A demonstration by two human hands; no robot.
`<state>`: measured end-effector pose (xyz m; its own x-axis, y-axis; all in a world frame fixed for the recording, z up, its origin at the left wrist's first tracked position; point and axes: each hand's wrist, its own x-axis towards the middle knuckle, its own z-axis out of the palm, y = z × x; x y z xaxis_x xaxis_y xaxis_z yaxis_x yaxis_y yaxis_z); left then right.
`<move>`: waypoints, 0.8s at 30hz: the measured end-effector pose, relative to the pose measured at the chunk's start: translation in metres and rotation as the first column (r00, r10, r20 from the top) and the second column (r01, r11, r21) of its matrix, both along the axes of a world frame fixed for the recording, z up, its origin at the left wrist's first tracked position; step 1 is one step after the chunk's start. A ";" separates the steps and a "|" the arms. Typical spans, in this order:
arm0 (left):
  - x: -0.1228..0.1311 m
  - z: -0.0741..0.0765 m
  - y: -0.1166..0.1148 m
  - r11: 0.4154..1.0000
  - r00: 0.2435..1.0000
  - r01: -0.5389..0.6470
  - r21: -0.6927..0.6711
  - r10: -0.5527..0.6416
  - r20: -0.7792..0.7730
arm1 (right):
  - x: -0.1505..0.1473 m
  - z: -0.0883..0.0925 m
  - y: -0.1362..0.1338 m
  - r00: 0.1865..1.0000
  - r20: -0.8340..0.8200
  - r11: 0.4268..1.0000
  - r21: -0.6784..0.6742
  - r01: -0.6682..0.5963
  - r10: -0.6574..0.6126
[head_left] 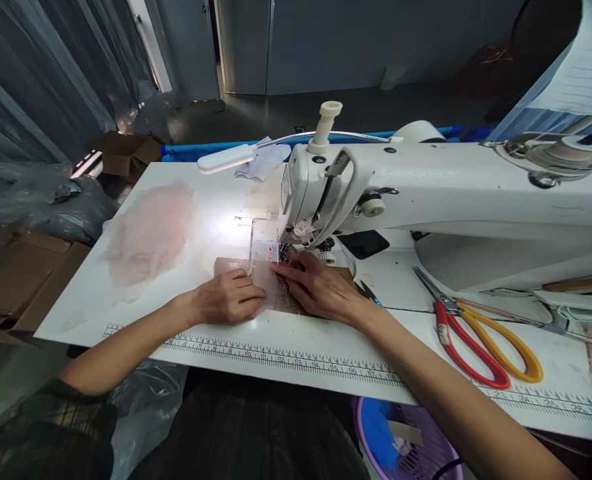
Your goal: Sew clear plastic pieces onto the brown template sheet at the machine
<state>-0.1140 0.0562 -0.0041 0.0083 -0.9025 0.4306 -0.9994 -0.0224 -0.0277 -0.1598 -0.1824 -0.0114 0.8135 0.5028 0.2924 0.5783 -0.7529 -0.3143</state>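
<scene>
Workroom, grey wall panels and plastic sheeting behind; cardboard boxes (126, 155) on the floor at left.

Table (141, 320): white, printed ruler along the near edge.

Sewing machine (426, 193): white, long body running rightward, needle end at centre, gooseneck lamp (226, 159) lit above it.

Pale pink fabric (151, 230): loose heap, left of the machine, well apart from both hands.

Scissors (476, 340): red and yellow handles, right of the hands, untouched.

Sheer fabric piece (271, 287): lies flat on a brown plate just before the needle, long axis left to right.

Left hand (229, 298): fingers curled, pressing its left part.

Right hand (321, 287): flat, fingers pointing at the presser foot, nearer the needle.
</scene>
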 end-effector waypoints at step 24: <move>-0.008 -0.006 -0.008 0.970 0.997 -0.068 -0.233 0.076 0.027 | -0.008 -0.025 -0.002 0.999 0.020 0.975 0.220 0.019 -0.024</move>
